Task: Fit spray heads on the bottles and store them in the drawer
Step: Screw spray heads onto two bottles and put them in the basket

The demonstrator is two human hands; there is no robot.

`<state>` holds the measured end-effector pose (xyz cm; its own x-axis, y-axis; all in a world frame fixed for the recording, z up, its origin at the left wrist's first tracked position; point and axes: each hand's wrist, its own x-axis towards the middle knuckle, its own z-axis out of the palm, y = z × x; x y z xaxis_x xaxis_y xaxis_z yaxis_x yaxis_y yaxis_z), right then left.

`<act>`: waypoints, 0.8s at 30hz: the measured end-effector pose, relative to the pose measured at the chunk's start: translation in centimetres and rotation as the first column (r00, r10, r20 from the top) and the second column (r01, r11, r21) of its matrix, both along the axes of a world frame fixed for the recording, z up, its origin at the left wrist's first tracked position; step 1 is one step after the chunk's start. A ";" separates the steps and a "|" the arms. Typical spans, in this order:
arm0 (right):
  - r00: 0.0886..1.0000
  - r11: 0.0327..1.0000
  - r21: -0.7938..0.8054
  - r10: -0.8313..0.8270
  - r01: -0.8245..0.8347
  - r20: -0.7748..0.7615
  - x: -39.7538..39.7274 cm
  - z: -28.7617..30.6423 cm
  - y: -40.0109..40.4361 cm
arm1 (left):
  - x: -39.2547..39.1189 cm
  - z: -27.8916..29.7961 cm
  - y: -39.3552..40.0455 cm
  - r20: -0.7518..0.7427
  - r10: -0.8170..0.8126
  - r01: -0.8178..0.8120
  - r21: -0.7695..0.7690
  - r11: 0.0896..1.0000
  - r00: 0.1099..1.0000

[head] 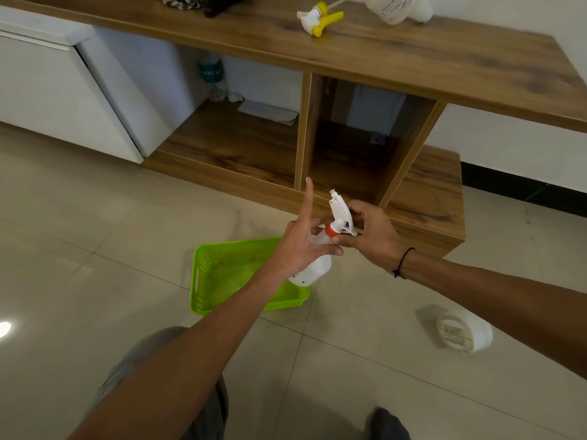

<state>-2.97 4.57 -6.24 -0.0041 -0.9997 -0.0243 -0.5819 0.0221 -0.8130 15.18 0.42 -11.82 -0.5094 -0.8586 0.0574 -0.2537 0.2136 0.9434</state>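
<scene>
A white spray bottle (313,269) hangs in the air over the floor, tilted, with a white spray head (340,211) and red collar (331,230) on its neck. My left hand (300,246) holds the bottle's shoulder, index finger pointing straight up. My right hand (370,231) grips the spray head and collar from the right. On the wooden countertop (444,55) lie a yellow and white spray head (320,19) and a second white bottle (397,7) on its side. A third white bottle (465,333) lies on the floor at the right.
A green plastic basket (222,274) sits on the tiled floor under my hands. The wooden cabinet has two open compartments (352,154); a water bottle (213,78) and papers stand in the left one. A white drawer unit (57,90) is at the left. My knees show below.
</scene>
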 end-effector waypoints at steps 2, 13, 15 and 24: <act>0.996 1.000 0.026 0.013 -0.011 -0.084 0.7 0.2 -0.3 | 0.0 0.0 -0.1 -0.021 0.035 -0.035 0.008 0.999 0.999; 0.917 0.997 0.037 -0.050 0.071 -0.395 2.7 0.4 -1.0 | -0.1 -1.9 0.0 -0.038 0.008 -0.011 -0.076 0.997 0.999; 0.926 0.998 0.039 -0.033 0.052 -0.376 2.7 0.2 -0.8 | -0.2 -2.0 0.0 -0.013 0.026 -0.027 -0.089 0.996 1.000; 0.987 0.993 -0.004 -0.117 0.117 -0.109 0.2 1.5 -1.2 | 2.4 -1.9 -1.7 0.294 0.051 -0.082 0.093 0.992 0.955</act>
